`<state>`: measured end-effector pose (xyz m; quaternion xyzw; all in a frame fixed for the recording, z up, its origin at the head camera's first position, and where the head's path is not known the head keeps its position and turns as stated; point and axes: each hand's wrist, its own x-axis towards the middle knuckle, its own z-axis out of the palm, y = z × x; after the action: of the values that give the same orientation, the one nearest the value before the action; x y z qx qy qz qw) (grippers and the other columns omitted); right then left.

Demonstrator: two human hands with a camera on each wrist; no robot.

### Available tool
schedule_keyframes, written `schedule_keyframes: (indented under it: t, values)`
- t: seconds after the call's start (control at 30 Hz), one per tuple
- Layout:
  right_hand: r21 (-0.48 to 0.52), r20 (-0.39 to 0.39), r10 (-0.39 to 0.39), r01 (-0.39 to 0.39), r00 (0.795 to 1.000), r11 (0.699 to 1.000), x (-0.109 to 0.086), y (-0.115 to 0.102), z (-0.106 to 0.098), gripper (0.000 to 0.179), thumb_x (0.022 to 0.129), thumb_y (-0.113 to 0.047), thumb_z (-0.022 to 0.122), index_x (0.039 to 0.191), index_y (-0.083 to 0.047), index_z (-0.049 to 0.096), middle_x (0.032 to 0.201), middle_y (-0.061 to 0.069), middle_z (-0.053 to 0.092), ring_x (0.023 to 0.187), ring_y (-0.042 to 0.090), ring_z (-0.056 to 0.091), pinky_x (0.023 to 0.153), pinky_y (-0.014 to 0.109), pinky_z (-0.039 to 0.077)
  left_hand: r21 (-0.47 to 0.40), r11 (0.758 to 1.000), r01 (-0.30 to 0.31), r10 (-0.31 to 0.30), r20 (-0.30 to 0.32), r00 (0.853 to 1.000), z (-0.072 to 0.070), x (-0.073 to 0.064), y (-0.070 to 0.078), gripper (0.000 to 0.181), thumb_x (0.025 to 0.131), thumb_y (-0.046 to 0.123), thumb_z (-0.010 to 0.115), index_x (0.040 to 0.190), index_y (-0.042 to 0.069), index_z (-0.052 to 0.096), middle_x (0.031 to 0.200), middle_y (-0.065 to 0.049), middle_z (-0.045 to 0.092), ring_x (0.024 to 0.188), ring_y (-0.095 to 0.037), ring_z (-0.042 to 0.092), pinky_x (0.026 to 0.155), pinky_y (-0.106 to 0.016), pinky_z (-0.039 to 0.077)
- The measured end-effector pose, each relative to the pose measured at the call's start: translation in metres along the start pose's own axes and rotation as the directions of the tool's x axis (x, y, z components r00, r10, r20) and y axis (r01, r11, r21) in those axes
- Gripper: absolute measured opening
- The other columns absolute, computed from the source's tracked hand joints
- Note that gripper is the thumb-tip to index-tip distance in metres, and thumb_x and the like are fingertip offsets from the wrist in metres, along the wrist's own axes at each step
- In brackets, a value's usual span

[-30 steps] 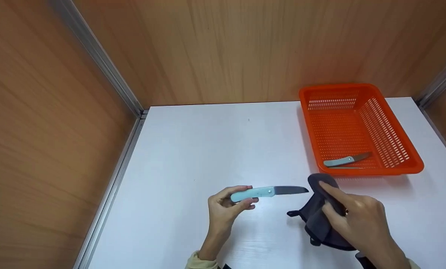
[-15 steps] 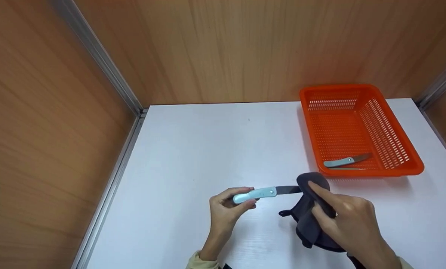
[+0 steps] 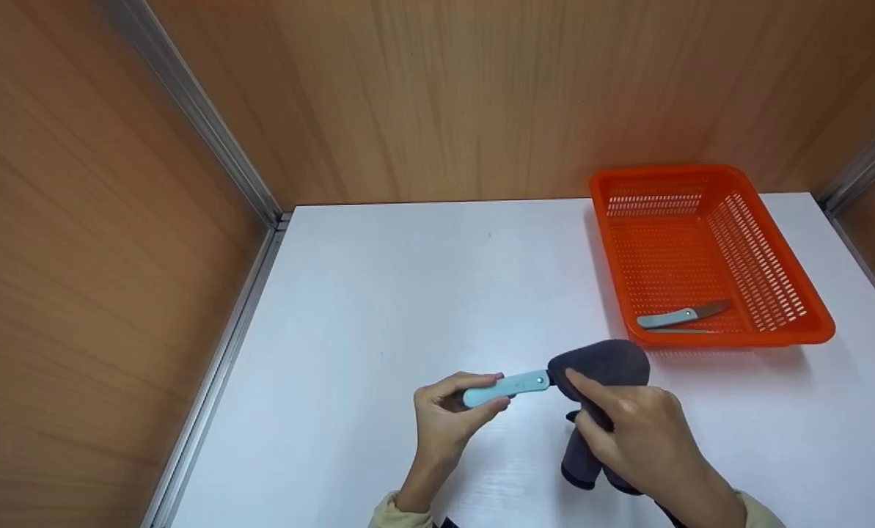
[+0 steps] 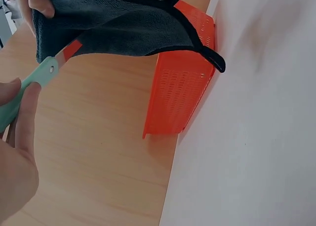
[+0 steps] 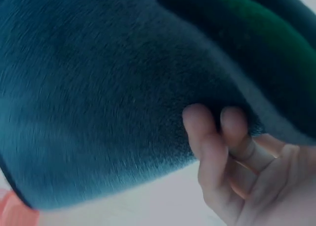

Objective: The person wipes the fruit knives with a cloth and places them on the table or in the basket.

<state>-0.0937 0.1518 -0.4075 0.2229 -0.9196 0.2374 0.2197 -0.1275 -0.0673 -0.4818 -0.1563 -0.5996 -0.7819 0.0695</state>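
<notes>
My left hand pinches the pale turquoise handle of a folding knife, its blade pointing right. In the left wrist view the knife shows a short stretch of blade, which reflects red; the rest is hidden by a dark grey-blue cloth. My right hand grips that cloth, with a fold of it around the blade close to the pivot. Fingertips press into the fuzzy fabric in the right wrist view, where some green shows along a fold. The cloth's lower part hangs over the white table.
An orange plastic basket stands at the back right of the white table. Inside lies another turquoise-handled knife, blade out, beside a thin pale strip. Wooden panels rise behind and at both sides.
My right hand has moved left with the cloth, which now covers nearly all of the knife's blade that was bare before. The left hand has barely shifted.
</notes>
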Motion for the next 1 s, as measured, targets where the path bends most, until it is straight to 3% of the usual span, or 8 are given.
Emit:
schedule_keyframes:
  t: [0.2,0.37,0.47,0.7,1.0]
  values:
    - [-0.056,0.106,0.079,-0.073,0.991,0.996,0.001,-0.003,0.001,0.035,0.068,-0.007,0.076,0.103,-0.009,0.074,0.048,-0.017,0.026,0.041,-0.002,0.022,0.037,0.015,0.021,-0.039,0.999,-0.031,0.030,-0.012,0.999,0.004,0.002,0.001,0.025,0.066,-0.008,0.080,0.088,-0.014,0.068,0.088,-0.023,0.069,0.079,-0.031,0.069,0.064,-0.035,0.060]
    - [-0.100,0.150,0.133,-0.119,0.980,0.988,0.000,-0.003,-0.001,0.035,0.070,-0.010,0.076,0.105,-0.012,0.074,0.047,-0.016,0.028,0.041,0.001,0.023,0.037,0.017,0.023,-0.059,0.998,-0.030,0.028,-0.035,0.999,0.004,0.001,0.002,0.024,0.065,-0.010,0.081,0.084,-0.014,0.067,0.086,-0.023,0.068,0.079,-0.032,0.069,0.064,-0.035,0.060]
    - [-0.107,0.129,0.130,-0.117,0.983,0.987,-0.001,-0.001,-0.001,0.035,0.069,-0.009,0.075,0.104,-0.013,0.075,0.047,-0.016,0.026,0.041,0.001,0.021,0.037,0.017,0.021,-0.069,0.997,-0.019,0.016,-0.045,0.999,0.003,0.000,0.002,0.025,0.065,-0.007,0.082,0.083,-0.014,0.066,0.086,-0.022,0.068,0.081,-0.033,0.069,0.066,-0.036,0.060]
    - [-0.124,0.020,0.041,-0.038,0.999,0.992,-0.006,0.007,0.002,0.036,0.063,-0.006,0.072,0.098,-0.013,0.076,0.048,-0.018,0.021,0.045,-0.002,0.014,0.038,0.015,0.012,-0.083,0.996,-0.019,0.016,-0.031,0.999,0.000,-0.001,0.000,0.025,0.065,-0.007,0.081,0.082,-0.015,0.064,0.087,-0.020,0.069,0.080,-0.033,0.069,0.068,-0.039,0.060]
    - [-0.137,0.062,0.121,-0.111,0.991,0.984,-0.009,0.011,-0.005,0.036,0.066,-0.006,0.072,0.101,-0.015,0.076,0.046,-0.018,0.022,0.043,0.000,0.020,0.038,0.017,0.017,-0.104,0.995,-0.011,0.005,-0.051,0.999,0.000,0.000,0.002,0.021,0.064,-0.013,0.079,0.080,-0.012,0.065,0.087,-0.019,0.069,0.081,-0.033,0.069,0.069,-0.038,0.059]
